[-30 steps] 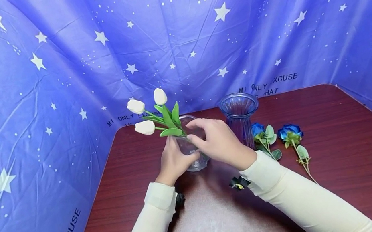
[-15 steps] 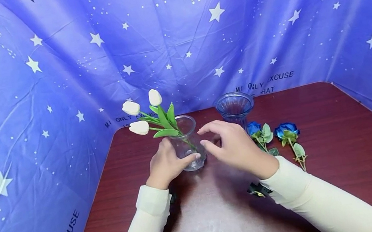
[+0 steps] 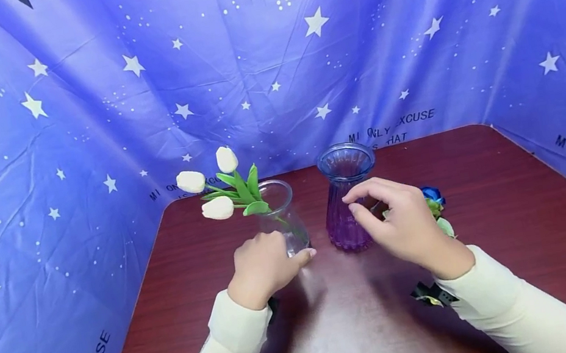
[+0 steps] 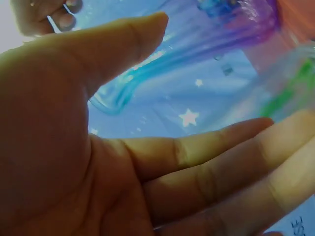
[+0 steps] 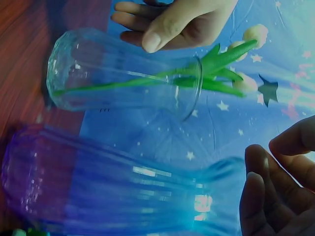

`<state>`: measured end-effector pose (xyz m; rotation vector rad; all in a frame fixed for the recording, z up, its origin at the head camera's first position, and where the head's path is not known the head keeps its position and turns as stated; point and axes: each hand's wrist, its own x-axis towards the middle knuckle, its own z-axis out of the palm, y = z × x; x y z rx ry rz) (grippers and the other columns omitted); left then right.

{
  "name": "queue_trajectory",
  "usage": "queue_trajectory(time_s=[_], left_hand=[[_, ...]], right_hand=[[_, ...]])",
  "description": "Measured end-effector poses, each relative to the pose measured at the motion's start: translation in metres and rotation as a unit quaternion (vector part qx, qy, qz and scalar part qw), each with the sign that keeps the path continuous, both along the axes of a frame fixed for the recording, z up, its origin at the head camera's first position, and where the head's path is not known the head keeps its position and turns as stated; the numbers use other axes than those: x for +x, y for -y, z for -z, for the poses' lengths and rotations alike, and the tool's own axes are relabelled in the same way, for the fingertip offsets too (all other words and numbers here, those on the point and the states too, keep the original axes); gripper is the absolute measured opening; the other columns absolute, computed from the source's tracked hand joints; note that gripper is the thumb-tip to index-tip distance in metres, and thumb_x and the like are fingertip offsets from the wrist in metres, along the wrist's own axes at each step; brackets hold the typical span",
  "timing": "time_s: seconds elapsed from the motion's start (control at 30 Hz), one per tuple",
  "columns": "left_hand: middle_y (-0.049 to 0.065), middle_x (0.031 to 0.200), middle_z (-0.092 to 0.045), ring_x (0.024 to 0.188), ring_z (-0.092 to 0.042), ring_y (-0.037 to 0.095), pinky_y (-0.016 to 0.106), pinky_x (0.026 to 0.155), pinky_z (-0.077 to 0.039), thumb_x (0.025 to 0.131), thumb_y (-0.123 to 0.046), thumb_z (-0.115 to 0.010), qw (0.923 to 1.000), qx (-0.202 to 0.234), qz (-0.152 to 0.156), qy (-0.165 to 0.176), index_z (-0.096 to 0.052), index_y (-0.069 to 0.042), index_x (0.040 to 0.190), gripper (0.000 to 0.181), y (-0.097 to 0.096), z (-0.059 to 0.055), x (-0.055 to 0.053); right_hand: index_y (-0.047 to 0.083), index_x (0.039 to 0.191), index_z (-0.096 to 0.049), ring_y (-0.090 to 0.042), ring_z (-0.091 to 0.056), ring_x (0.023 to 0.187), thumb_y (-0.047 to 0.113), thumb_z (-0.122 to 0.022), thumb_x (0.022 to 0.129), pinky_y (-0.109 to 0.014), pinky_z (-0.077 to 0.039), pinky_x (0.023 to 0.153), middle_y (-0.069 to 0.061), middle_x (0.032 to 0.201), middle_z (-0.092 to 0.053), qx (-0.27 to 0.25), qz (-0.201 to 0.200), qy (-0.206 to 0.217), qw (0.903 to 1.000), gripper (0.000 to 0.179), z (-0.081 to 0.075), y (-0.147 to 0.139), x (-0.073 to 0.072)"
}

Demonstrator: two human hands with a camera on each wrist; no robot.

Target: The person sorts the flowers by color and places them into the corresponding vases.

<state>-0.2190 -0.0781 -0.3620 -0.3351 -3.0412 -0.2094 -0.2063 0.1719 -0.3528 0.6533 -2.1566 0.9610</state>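
Three white tulips [image 3: 218,208] with green leaves stand in a clear glass vase [image 3: 293,224], leaning left over its rim. The right wrist view shows their green stems reaching down inside the glass. My left hand [image 3: 266,265] is at the near left side of this vase, fingers extended and thumb spread, gripping nothing. To the right stands a taller ribbed vase [image 3: 343,216], blue at the flared top and purple at the base. My right hand [image 3: 406,218] hovers in front of and right of it, fingers loosely bent with nothing between them.
Behind my right hand lies a blue rose [image 3: 433,196] with green leaves, partly covered by the hand. The dark red wooden table [image 3: 514,195] has a blue star-printed cloth [image 3: 263,50] hanging along its far and side edges.
My right hand has left the tulips and moved right, in front of the blue-purple vase. My left hand has come away from the clear vase's side and lowered slightly. The tulips stay in the vase.
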Motion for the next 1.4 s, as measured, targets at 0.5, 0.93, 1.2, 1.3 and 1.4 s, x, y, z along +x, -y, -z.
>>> queue_trajectory(time_s=[0.5, 0.93, 1.2, 1.3, 1.4], left_hand=[[0.014, 0.133, -0.068, 0.119, -0.068, 0.028, 0.045, 0.100, -0.056, 0.089, -0.050, -0.076, 0.9750, 0.186, 0.115, -0.040, -0.055, -0.002, 0.142, 0.075, -0.042, 0.017, -0.021], [0.014, 0.150, -0.052, 0.134, -0.057, 0.030, 0.048, 0.108, -0.050, 0.080, -0.067, -0.078, 0.9690, 0.233, 0.080, -0.017, -0.035, -0.005, 0.158, 0.108, -0.078, 0.030, -0.044], [0.010, 0.146, -0.053, 0.131, -0.058, 0.028, 0.046, 0.103, -0.053, 0.077, -0.067, -0.080, 0.9524, 0.290, 0.081, -0.049, -0.035, -0.008, 0.157, 0.109, -0.092, 0.038, -0.052], [0.011, 0.144, -0.054, 0.129, -0.060, 0.029, 0.047, 0.102, -0.054, 0.077, -0.067, -0.080, 0.9507, 0.293, 0.080, -0.063, -0.035, -0.008, 0.157, 0.109, -0.096, 0.040, -0.055], [0.011, 0.141, -0.056, 0.126, -0.061, 0.030, 0.047, 0.102, -0.054, 0.077, -0.068, -0.079, 0.9518, 0.286, 0.083, -0.072, -0.036, -0.007, 0.156, 0.108, -0.100, 0.043, -0.057]], right_hand=[[0.020, 0.095, -0.077, 0.006, -0.058, 0.062, 0.003, -0.071, 0.086, -0.011, -0.047, 0.060, 0.010, 0.081, -0.069, -0.015, 0.107, 0.017, 0.9940, 0.020, 0.031, -0.062, -0.011], [0.021, 0.100, -0.076, -0.003, -0.063, 0.071, 0.015, -0.070, 0.091, -0.019, -0.043, 0.063, 0.002, 0.090, -0.075, -0.013, 0.175, 0.149, 0.9731, 0.011, 0.052, -0.083, -0.023], [0.018, 0.103, -0.076, -0.013, -0.063, 0.069, 0.021, -0.069, 0.093, -0.025, -0.044, 0.061, 0.000, 0.082, -0.073, 0.002, 0.169, 0.202, 0.9646, 0.011, 0.067, -0.091, -0.032], [0.017, 0.102, -0.076, -0.016, -0.064, 0.069, 0.020, -0.071, 0.093, -0.026, -0.045, 0.062, 0.000, 0.083, -0.074, 0.005, 0.167, 0.213, 0.9627, 0.011, 0.075, -0.093, -0.035], [0.016, 0.102, -0.076, -0.014, -0.062, 0.066, 0.020, -0.071, 0.093, -0.027, -0.045, 0.060, -0.001, 0.082, -0.074, 0.011, 0.161, 0.232, 0.9592, 0.011, 0.081, -0.094, -0.037]])
